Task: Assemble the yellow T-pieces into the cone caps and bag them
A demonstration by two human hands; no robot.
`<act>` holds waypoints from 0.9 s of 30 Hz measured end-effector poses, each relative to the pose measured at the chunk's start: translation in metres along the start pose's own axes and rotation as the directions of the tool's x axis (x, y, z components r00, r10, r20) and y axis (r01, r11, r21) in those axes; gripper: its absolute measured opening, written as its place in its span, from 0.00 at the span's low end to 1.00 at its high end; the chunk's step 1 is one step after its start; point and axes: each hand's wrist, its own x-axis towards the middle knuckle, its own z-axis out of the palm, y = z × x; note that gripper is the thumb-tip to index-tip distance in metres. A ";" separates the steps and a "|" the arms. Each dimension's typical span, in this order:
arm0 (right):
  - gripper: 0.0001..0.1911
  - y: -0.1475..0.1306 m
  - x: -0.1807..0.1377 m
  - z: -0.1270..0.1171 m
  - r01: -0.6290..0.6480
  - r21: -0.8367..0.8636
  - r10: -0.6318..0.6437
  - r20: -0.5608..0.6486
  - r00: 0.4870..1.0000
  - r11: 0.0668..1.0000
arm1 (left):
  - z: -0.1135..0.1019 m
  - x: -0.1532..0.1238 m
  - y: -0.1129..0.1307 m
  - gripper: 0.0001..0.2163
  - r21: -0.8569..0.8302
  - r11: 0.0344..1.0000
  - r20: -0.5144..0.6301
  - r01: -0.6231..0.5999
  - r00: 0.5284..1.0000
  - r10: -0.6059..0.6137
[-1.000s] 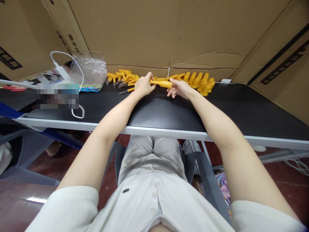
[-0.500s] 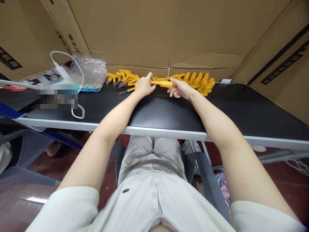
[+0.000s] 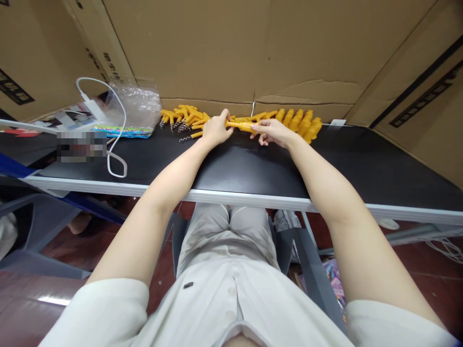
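An orange-yellow plastic stick-like piece (image 3: 243,125) lies crosswise between my hands over the back of the black table. The fingers of my left hand (image 3: 217,128) close round its left end and hide that part. At its right end my right hand (image 3: 272,132) pinches it between thumb and fingers, with the lower fingers curled loosely. Left of my hands is a pile of matching orange-yellow pieces with metal spirals (image 3: 186,117). Close beyond my right hand, several more orange-yellow pieces with wider ends (image 3: 302,123) lie side by side.
Cardboard (image 3: 217,53) walls in the back and sides of the black table (image 3: 249,168). A clear plastic bag (image 3: 135,106), a white cable (image 3: 125,111) and a blurred-out object (image 3: 81,147) are at the left. The table's metal edge (image 3: 246,196) runs before my lap.
My right hand has shifted slightly left along the orange-yellow piece, and its fingers now pinch around the end. My left hand has stayed in place.
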 end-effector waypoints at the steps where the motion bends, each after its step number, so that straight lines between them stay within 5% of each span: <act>1: 0.15 0.001 0.000 0.000 0.005 0.000 -0.005 0.001 1.000 1.000 | 0.000 0.000 0.000 0.24 0.005 1.000 0.000 -0.005 1.000 0.005; 27: 0.18 0.002 0.004 0.007 -0.048 0.154 0.055 -0.044 0.998 0.987 | 0.006 -0.010 0.010 0.27 -0.057 0.998 -0.093 0.013 0.995 -0.018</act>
